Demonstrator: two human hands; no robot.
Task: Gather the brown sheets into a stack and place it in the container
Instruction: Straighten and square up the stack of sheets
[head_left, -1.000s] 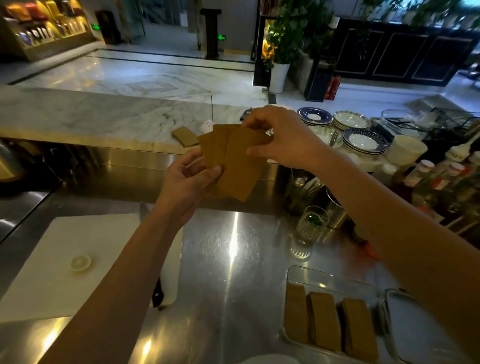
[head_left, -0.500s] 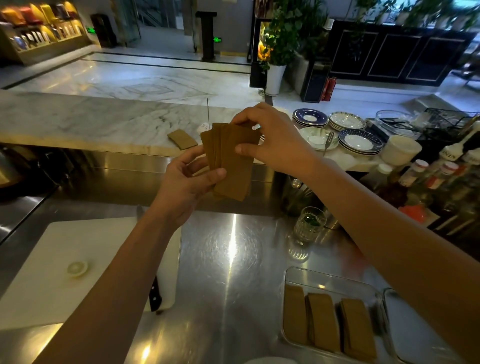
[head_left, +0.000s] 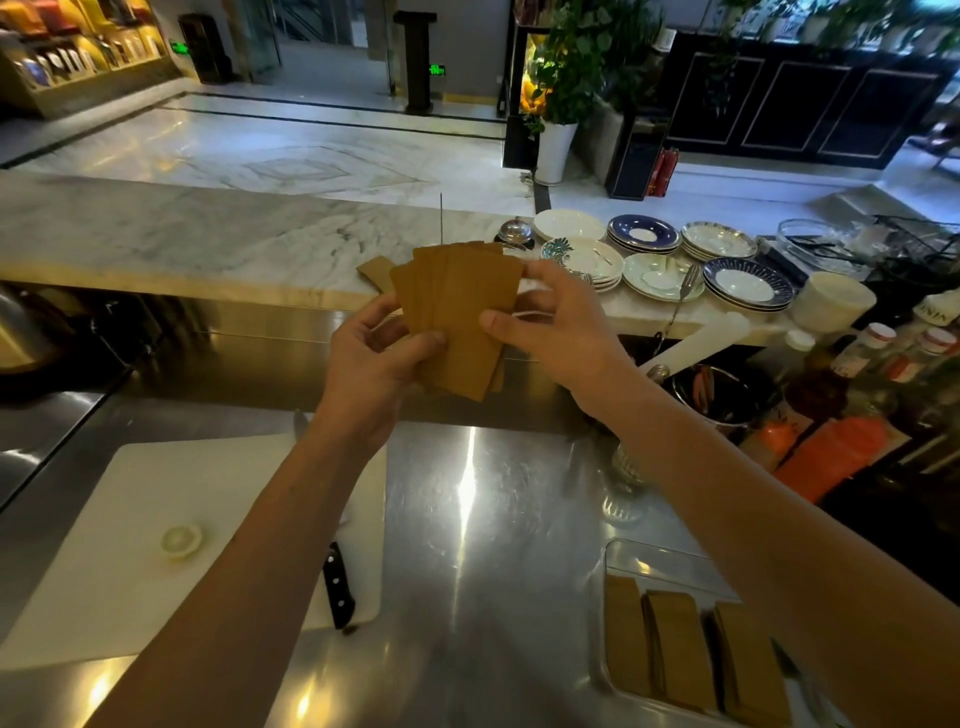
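Several brown sheets (head_left: 460, 306) are fanned out in the air above the steel counter, held between both hands. My left hand (head_left: 371, 364) grips their lower left edge with the thumb on top. My right hand (head_left: 553, 327) pinches their right side, fingers behind and thumb in front. One more brown sheet (head_left: 375, 270) lies on the marble ledge just behind the fan. A clear container (head_left: 644, 558) at the bottom right holds three rows of brown sheets (head_left: 680, 649); my right forearm hides part of it.
A white cutting board (head_left: 130, 519) with a small pale slice (head_left: 181, 540) and a black-handled knife (head_left: 337, 584) lies at the left. Plates (head_left: 644, 234), a call bell (head_left: 514, 231), a glass (head_left: 621, 462) and bottles (head_left: 857, 364) crowd the right.
The fan of sheets has shifted to the right and become more upright. My right hand slid from the top edge down to the right side of the sheets.
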